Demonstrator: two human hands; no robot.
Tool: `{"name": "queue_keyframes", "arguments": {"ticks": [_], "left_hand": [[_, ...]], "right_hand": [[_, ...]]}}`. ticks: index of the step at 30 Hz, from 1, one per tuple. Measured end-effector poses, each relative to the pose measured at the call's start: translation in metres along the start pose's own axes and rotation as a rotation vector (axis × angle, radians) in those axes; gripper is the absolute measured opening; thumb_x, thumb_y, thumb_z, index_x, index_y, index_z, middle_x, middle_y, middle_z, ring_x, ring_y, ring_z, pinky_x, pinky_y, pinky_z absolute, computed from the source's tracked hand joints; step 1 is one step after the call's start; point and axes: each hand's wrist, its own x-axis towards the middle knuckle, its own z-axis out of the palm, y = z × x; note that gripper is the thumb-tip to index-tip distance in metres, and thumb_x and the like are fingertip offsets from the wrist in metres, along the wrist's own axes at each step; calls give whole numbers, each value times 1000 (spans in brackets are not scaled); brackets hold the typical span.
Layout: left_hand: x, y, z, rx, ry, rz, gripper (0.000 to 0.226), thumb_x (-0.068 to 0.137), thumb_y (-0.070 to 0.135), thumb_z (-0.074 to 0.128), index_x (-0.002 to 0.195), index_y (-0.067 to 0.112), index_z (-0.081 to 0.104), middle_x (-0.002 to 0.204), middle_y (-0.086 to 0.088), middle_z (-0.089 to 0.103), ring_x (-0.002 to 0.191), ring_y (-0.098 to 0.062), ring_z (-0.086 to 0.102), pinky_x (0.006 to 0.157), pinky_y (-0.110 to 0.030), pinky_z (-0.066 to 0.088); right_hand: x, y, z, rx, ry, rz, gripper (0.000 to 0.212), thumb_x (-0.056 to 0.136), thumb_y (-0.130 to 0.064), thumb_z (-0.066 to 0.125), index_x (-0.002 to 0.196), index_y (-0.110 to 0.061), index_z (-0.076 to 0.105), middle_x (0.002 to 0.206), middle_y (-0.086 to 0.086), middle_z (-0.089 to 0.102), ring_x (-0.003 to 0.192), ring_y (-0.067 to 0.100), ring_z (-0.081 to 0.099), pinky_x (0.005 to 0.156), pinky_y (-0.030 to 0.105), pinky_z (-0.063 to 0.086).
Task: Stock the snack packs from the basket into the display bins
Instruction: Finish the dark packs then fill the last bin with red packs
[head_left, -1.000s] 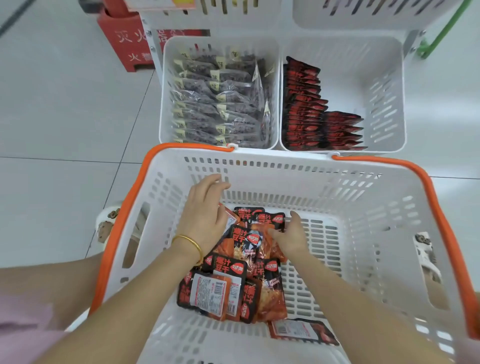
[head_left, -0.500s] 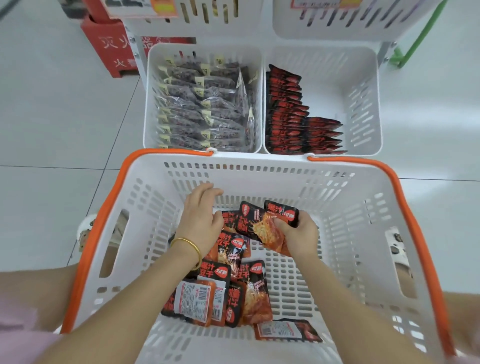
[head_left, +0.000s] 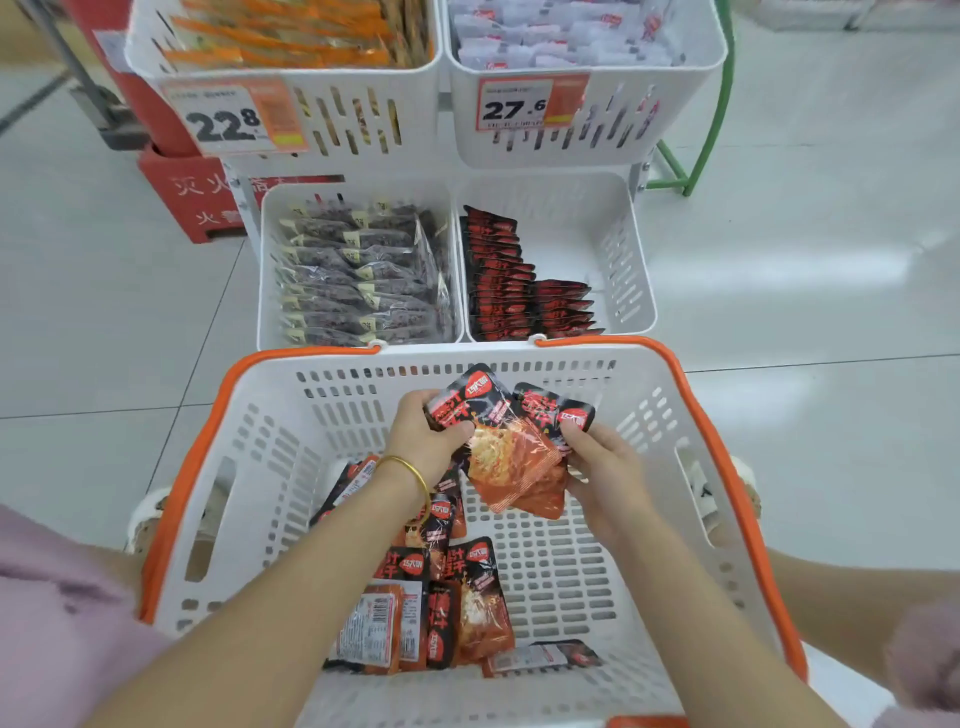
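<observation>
**Basket stock, two packs in hand over the basket**

- Basket (head_left: 311, 352): white slotted plastic with an orange rim, on the pale tiled floor (head_left: 104, 312), its far wall against the front of the lower bins.
- Held packs (head_left: 506, 447): two or more black-and-orange snack packs, overlapped and tilted, held above the basket's floor near its far wall.
- Left hand (head_left: 428, 436): fingers curled over the top left edge of the held packs, thumb on the front face. There is a gold bangle (head_left: 410, 470) at the wrist.
- Right hand (head_left: 605, 467): pinches the right side of the held packs, fingertips on the black upper corner.
- Loose packs (head_left: 452, 597): a heap on the basket floor under the left forearm, some face up and some label side up. One lies apart near the front wall.
- Lower right bin (head_left: 626, 270): white, with matching red-and-black packs standing in rows along its left side. The row beside them is shorter.
- Lower left bin (head_left: 266, 270): filled with dark packs in clear wrap.
- Upper bins (head_left: 363, 124): two, stocked, with price tags (head_left: 228, 122) reading 22.8 and 27.6.
</observation>
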Motion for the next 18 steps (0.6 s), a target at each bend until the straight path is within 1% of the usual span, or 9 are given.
{"name": "queue_keyframes", "arguments": {"ticks": [2, 4, 5, 7, 9, 10, 13, 15, 18], "left_hand": [[-5, 8, -7, 78, -25, 57, 52, 86, 11, 65, 131, 17, 40, 119, -5, 53, 102, -25, 56, 90, -48, 50], [-10, 14, -13, 144, -26, 114, 61, 85, 12, 67, 137, 19, 35, 139, -8, 41, 123, -25, 44, 98, -47, 45], [-13, 17, -14, 149, -20, 139, 64, 85, 12, 68, 138, 19, 34, 144, -11, 36, 131, -24, 37, 102, -46, 42], [-19, 20, -15, 138, -19, 163, 66, 84, 13, 69, 139, 20, 33, 144, -16, 35, 133, -23, 33, 104, -40, 39], [-25, 23, -13, 117, -34, 163, 64, 84, 15, 69, 139, 20, 35, 142, -17, 38, 128, -20, 39, 102, -38, 40], [-26, 24, -11, 91, -44, 157, 63, 84, 16, 69, 138, 21, 36, 139, -16, 41, 123, -19, 42, 102, -40, 42], [-30, 27, -6, 10, -39, 153, 57, 86, 21, 68, 135, 20, 39, 117, -2, 51, 111, -16, 50, 99, -45, 45], [-30, 29, -2, -34, -39, 166, 43, 89, 24, 63, 128, 20, 44, 104, 4, 57, 96, -10, 56, 92, -35, 48], [-35, 31, 7, -31, -100, 232, 32, 88, 25, 63, 115, 17, 48, 103, 7, 62, 79, 6, 59, 70, -14, 48]], "right_hand": [[-4, -12, -8, 26, 123, -92, 14, 93, -14, 56, 82, -14, 65, 70, 1, 67, 63, 12, 62, 53, 23, 49], [-5, -28, -16, -11, 175, -181, 14, 92, -18, 59, 81, -13, 66, 73, 4, 69, 63, 15, 65, 54, 25, 53], [-5, -36, -18, -41, 146, -205, 15, 91, -21, 60, 82, -12, 67, 76, 7, 70, 66, 18, 67, 59, 29, 55], [-6, -47, -16, -80, 34, -191, 18, 91, -25, 61, 88, -8, 69, 84, 13, 72, 73, 24, 68, 67, 36, 56], [-9, -49, -5, -83, -69, -130, 19, 91, -23, 60, 93, -5, 67, 85, 13, 72, 73, 24, 69, 65, 34, 56], [-11, -45, 2, -69, -98, -113, 16, 92, -20, 59, 93, -6, 65, 83, 10, 72, 72, 21, 68, 63, 31, 55], [-18, -29, 19, -8, -113, -104, 14, 96, -16, 53, 104, -8, 60, 90, 8, 71, 78, 18, 68, 61, 30, 55], [-17, -22, 24, -2, -78, -137, 14, 96, -17, 52, 106, -9, 58, 94, 13, 69, 84, 23, 67, 67, 36, 56], [-13, -21, 29, -13, -37, -215, 1, 95, -18, 55, 95, -17, 55, 89, 12, 66, 83, 25, 64, 75, 45, 53]]}}
